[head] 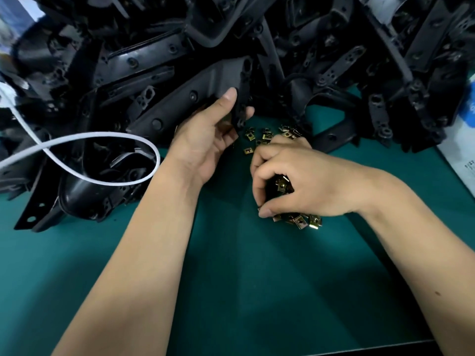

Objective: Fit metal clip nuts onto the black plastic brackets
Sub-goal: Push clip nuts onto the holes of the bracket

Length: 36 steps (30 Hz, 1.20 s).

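Observation:
A long black plastic bracket (195, 98) lies tilted at the front of a large pile. My left hand (205, 140) grips its lower end, thumb on top and fingers curled underneath. Small brass-coloured metal clip nuts (267, 136) lie scattered on the green mat just right of that hand. My right hand (290, 181) is curled over a heap of clip nuts (303, 220) and holds several in its palm, with its thumb tip down on the mat.
A big heap of black plastic brackets (282, 47) fills the whole back of the green table (231, 291). A white cable (102, 140) loops over the brackets at the left. A white and blue package (462, 150) stands at the right edge.

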### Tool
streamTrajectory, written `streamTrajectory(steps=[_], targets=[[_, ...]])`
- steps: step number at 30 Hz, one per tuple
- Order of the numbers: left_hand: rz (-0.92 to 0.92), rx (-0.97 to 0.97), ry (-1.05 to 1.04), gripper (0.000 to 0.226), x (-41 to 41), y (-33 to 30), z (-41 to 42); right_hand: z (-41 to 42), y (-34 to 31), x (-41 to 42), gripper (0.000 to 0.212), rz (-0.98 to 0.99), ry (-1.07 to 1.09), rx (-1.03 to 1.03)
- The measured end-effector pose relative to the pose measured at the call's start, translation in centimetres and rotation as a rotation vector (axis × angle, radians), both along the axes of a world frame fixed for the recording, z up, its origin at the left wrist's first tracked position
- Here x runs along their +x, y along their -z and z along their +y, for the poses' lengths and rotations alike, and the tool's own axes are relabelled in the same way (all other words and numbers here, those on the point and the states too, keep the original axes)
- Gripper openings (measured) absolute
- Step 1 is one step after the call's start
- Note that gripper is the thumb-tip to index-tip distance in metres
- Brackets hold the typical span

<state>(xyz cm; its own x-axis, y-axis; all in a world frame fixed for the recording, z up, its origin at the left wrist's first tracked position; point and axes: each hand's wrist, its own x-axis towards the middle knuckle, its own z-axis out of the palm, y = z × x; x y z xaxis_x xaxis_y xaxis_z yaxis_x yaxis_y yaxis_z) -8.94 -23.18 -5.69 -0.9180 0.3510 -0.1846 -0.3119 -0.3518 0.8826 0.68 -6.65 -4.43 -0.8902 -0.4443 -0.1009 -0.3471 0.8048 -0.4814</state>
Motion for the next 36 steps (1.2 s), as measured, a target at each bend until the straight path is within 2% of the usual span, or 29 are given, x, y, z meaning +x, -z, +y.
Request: streamTrajectory(steps=[4, 8, 12, 14, 17, 18, 20, 24, 31, 36], targets=[[0.013, 0.071, 0.070, 0.018, 0.1, 0.5, -0.2, 0.8, 0.5, -0.8, 0.012, 0.049, 0.125, -0.130], [-0.008, 0.169, 0.085, 0.006, 0.1, 0.7, 0.0, 1.8, 1.5, -1.7, 0.010, 0.173, 0.334, -0.313], [0.009, 0.155, 0.101, 0.009, 0.3, 0.8, 0.2, 2.0, 2.0, -2.0, 0.009, 0.291, 0.413, -0.572], [-0.017, 0.149, 0.082, 0.015, 0.3, 0.9, 0.2, 2.0, 1.8, -2.0, 0.011, 0.281, 0.419, -0.762], [-0.055, 0.155, 0.065, 0.004, 0.3, 0.6, 0.2, 1.7, 1.6, -1.8, 0.013, 0.156, 0.440, -1.016], [-0.047, 0.151, 0.072, 0.008, 0.3, 0.6, 0.2, 1.6, 1.6, -1.7, 0.014, 0.107, 0.440, -1.054], [-0.037, 0.151, 0.084, 0.011, 0.4, 0.4, 0.1, 1.5, 1.5, -1.5, 0.011, 0.026, 0.406, -1.053], [-0.056, 0.194, 0.064, 0.011, 0.2, 0.4, -0.1, 1.4, 1.5, -1.4, 0.009, 0.005, 0.345, -0.943], [-0.051, 0.197, 0.058, 0.005, 0.2, 0.7, -0.1, 1.4, 2.1, -1.6, 0.004, 0.029, 0.404, -0.914], [-0.038, 0.190, 0.070, 0.018, 0.2, 0.7, 0.1, 1.0, 2.2, -1.8, 0.012, 0.053, 0.477, -0.928]])
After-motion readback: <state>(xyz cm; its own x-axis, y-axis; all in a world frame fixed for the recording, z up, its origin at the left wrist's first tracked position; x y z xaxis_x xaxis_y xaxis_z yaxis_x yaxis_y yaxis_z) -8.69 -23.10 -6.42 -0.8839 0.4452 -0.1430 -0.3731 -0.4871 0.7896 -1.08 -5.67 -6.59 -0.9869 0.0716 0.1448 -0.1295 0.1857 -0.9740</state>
